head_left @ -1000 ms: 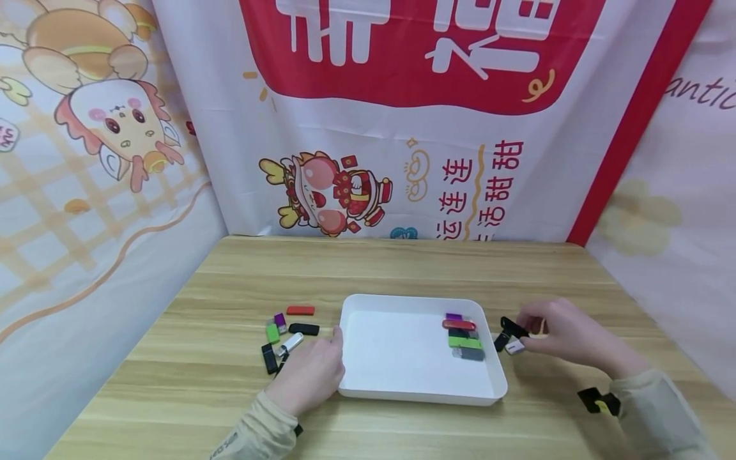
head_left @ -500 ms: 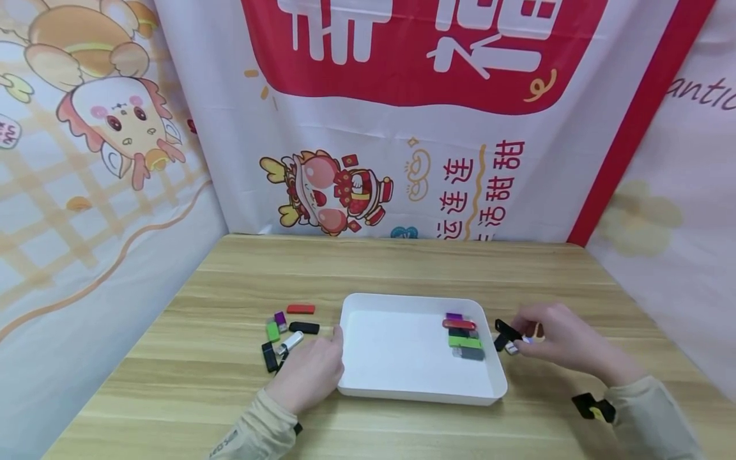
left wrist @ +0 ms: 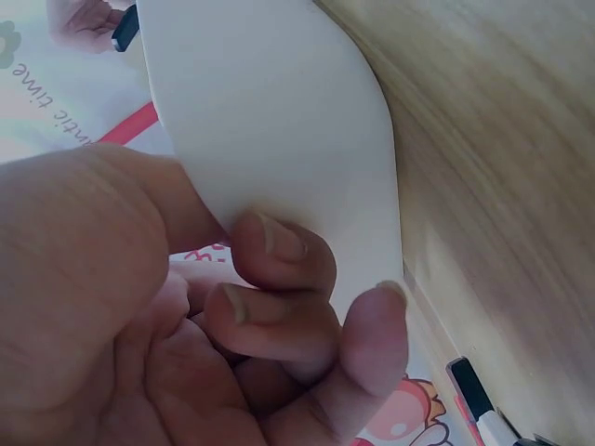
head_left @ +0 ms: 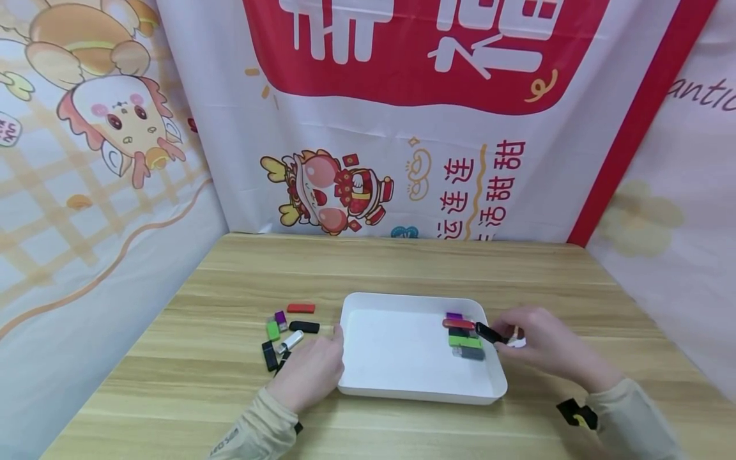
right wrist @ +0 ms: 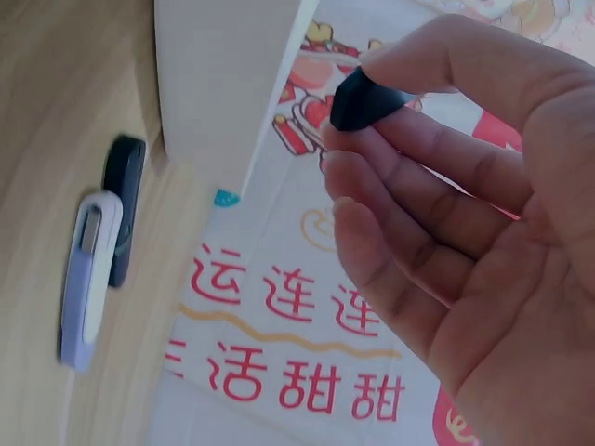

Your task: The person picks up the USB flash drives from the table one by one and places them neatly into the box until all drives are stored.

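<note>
My right hand (head_left: 537, 345) pinches a black USB flash drive (head_left: 489, 332) between thumb and fingers, held just above the right rim of a white tray (head_left: 414, 397). In the right wrist view only one end of that drive shows. My left hand (head_left: 313, 370) grips the tray's left wall, its curled fingers (left wrist: 284, 255) against the outer side. Inside the tray, near the right wall, several drives lie in a column, among them a red drive (head_left: 458, 324), a green drive (head_left: 464, 342) and a grey drive (head_left: 473, 353).
Left of the tray lie several loose drives, including a red drive (head_left: 301, 308), a silver drive (head_left: 290, 342) and a black drive (head_left: 269, 356). Right of it, a lilac-and-white drive (right wrist: 88, 288) lies against a dark drive (right wrist: 121, 177). Printed cloths (head_left: 339, 121) wall the table.
My right hand has lifted the black flash drive off the pile right of the tray and carried it left to the rim. The left hand and tray stay put.
</note>
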`<state>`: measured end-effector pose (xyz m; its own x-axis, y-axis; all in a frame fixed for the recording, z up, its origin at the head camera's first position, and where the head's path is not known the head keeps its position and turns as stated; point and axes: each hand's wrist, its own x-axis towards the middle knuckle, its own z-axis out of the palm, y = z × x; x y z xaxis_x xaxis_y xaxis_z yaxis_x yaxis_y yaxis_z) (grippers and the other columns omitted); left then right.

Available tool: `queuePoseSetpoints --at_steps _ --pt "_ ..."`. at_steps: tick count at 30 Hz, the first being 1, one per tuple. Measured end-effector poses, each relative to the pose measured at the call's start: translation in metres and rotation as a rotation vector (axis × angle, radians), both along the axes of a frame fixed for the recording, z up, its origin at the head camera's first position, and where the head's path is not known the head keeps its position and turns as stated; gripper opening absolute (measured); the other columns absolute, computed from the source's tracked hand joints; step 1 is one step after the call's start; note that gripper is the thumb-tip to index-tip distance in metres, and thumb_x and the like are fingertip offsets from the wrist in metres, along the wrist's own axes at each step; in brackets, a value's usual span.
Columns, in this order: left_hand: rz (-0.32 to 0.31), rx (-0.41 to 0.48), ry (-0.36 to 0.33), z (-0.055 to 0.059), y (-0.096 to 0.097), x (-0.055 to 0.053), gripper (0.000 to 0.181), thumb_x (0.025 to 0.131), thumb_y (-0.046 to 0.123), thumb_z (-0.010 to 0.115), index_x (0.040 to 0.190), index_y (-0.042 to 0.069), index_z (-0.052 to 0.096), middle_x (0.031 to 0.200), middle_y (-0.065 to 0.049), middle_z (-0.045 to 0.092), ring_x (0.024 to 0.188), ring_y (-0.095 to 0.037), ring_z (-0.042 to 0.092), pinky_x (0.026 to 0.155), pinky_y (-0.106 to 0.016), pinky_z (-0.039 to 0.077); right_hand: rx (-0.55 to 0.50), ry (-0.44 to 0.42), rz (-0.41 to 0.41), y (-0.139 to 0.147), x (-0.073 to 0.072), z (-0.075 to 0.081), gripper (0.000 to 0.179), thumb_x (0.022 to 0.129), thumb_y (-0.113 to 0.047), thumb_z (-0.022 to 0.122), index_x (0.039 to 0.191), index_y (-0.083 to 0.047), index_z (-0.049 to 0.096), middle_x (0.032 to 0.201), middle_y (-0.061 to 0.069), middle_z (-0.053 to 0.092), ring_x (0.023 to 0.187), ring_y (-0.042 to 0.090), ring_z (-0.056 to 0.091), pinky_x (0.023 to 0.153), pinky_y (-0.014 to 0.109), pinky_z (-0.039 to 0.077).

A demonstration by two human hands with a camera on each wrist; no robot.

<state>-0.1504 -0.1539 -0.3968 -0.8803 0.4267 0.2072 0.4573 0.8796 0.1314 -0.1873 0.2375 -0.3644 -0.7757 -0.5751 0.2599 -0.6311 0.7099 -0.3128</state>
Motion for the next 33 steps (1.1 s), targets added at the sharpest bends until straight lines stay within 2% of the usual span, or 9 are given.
queuePoseSetpoints --at_steps 6,15,19,25,33 --pt "0.008 0.007 -0.025 -0.001 0.001 0.001 0.051 0.086 0.001 0.058 0.131 -0.019 0.047 0.051 0.004 0.038 0.04 -0.006 0.03 0.038 -0.023 0.024 -0.031 0.038 0.042 -0.011 0.0 -0.007 0.018 0.077 -0.01 0.081 0.091 -0.018 0.072 0.08 -0.015 0.06 0.07 0.011 0.057 0.061 0.029 0.051" --pt "0.015 -0.008 -0.009 -0.001 0.002 0.002 0.05 0.086 0.002 0.059 0.131 -0.018 0.048 0.051 0.004 0.038 0.04 -0.006 0.03 0.037 -0.023 0.024 -0.004 -0.041 0.015 -0.016 0.002 -0.008 0.019 0.079 -0.014 0.081 0.097 -0.017 0.074 0.085 -0.013 0.063 0.072 0.013 0.057 0.063 0.03 0.052" --pt "0.022 -0.021 -0.004 -0.001 0.003 0.003 0.05 0.086 0.002 0.059 0.131 -0.018 0.049 0.052 0.004 0.038 0.04 -0.007 0.03 0.037 -0.023 0.024 0.026 -0.051 0.006 -0.019 0.003 -0.008 0.021 0.078 -0.014 0.082 0.098 -0.015 0.075 0.089 -0.01 0.065 0.074 0.012 0.057 0.065 0.029 0.053" --pt "0.026 -0.047 0.012 -0.001 0.004 0.001 0.051 0.086 0.004 0.059 0.131 -0.017 0.049 0.052 0.004 0.037 0.04 -0.007 0.03 0.037 -0.023 0.024 0.088 -0.017 -0.017 -0.022 0.004 -0.008 0.023 0.076 -0.014 0.084 0.098 -0.013 0.077 0.095 -0.004 0.069 0.078 0.013 0.06 0.07 0.031 0.054" --pt "0.028 -0.071 0.038 0.001 0.003 0.002 0.051 0.086 0.004 0.06 0.131 -0.018 0.05 0.05 0.004 0.036 0.04 -0.008 0.03 0.037 -0.024 0.025 0.165 -0.004 -0.024 -0.026 0.002 -0.007 0.023 0.075 -0.013 0.084 0.097 -0.013 0.078 0.094 -0.003 0.069 0.078 0.012 0.061 0.07 0.033 0.055"
